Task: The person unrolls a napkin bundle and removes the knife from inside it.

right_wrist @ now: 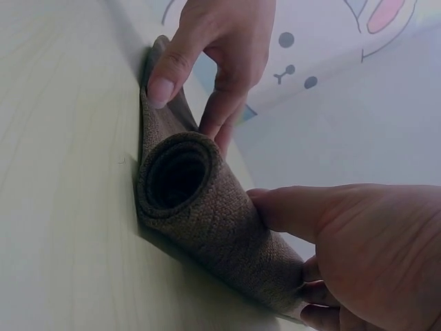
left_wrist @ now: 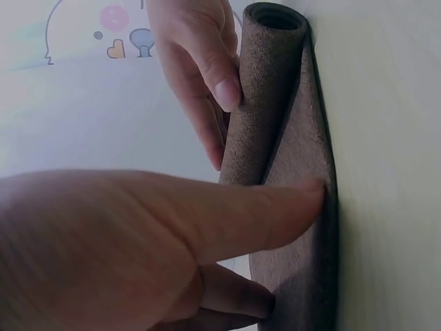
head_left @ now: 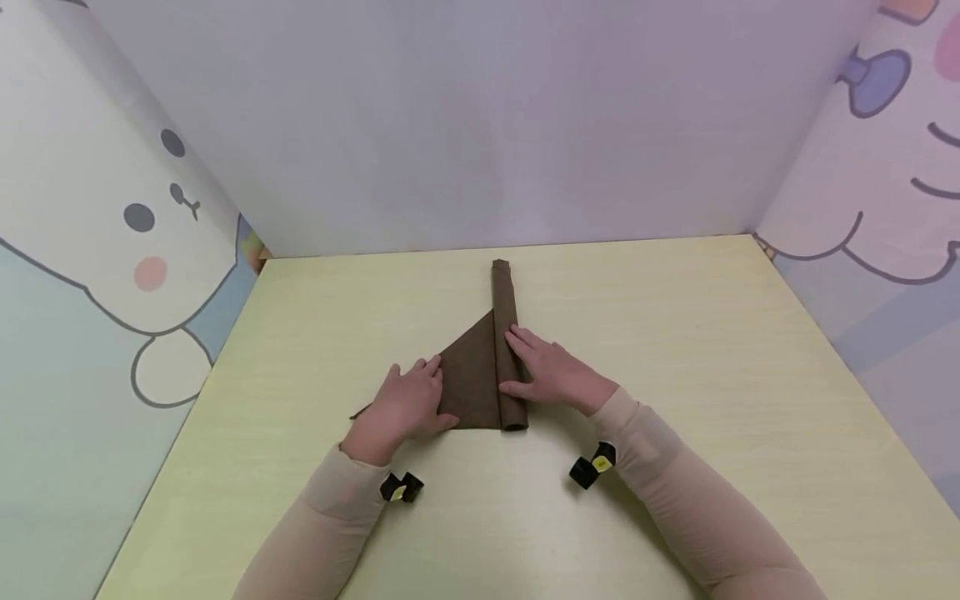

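A brown cloth lies on the table, its right side wound into a tube and its left side a flat, slanting flap. My left hand rests on the flap with fingers extended, the thumb near the front edge. My right hand lies against the rolled part, thumb and fingertips touching its surface, fingers fairly straight. In the right wrist view the hollow end of the roll shows several layers. The left wrist view has my left thumb across the flap beside the roll.
The pale wooden table spreads around the cloth. A plain wall stands behind it, with cartoon-printed panels at the sides. Each sleeved wrist wears a small black camera.
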Tool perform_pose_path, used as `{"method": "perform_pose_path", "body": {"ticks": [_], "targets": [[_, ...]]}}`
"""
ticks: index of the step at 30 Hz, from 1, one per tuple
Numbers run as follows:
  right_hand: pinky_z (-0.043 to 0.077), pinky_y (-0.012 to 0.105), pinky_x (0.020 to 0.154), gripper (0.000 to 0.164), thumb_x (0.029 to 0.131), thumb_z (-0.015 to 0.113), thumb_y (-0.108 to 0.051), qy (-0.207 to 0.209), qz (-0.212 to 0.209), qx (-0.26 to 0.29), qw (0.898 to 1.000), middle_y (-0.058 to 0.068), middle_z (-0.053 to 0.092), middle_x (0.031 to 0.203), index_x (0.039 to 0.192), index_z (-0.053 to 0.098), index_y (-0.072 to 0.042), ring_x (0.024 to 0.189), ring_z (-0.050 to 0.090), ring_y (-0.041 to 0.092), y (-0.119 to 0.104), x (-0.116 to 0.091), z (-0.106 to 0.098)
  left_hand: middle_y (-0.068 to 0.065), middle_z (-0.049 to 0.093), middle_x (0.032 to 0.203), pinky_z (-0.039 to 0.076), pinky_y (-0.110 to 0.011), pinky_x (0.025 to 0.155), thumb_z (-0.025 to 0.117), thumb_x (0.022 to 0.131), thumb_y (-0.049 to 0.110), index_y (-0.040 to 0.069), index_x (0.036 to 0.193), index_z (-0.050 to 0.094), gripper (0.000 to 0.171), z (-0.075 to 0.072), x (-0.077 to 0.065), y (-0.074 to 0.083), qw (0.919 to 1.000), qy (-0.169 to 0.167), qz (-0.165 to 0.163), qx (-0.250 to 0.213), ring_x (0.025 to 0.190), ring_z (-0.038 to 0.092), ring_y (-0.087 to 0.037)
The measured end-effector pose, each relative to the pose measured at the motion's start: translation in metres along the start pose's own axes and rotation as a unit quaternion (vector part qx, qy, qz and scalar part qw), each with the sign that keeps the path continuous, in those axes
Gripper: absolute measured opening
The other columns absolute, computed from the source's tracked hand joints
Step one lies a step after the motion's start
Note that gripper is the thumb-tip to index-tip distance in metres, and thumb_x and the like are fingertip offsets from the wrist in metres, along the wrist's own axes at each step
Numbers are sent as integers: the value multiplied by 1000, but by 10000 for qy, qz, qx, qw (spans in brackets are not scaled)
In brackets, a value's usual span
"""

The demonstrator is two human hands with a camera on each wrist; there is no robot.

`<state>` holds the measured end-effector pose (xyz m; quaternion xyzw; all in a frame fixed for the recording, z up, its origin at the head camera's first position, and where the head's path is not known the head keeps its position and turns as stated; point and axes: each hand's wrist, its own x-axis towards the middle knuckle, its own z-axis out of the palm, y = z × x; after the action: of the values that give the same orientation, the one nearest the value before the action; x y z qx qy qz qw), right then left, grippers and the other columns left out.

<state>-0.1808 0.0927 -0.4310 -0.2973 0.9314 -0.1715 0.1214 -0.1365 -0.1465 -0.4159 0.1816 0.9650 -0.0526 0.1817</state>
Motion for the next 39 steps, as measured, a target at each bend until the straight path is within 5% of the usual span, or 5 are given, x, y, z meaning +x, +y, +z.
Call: {"method": "perform_pose_path", "body": {"ticks": [10,39], "targets": [[28,61,105,86,93,59,-48,35,8,-75,10000,17,17,158,152,20,0,141,27,33,0,0,1,-17,22,156,28,-51,109,52,91,61,1,149,33,86,10,10,14,9956,834,419,-41,143,22,-31],[28,54,108,86,93,58,-49,4,-106,-34,9999,18,16,158,152,20,1,142,24,32,5,4,4,-17,21,157,31,-57,104,50,88,67,7,151,30,89,19,13,17,9974,663,283,-44,143,21,-34]]}}
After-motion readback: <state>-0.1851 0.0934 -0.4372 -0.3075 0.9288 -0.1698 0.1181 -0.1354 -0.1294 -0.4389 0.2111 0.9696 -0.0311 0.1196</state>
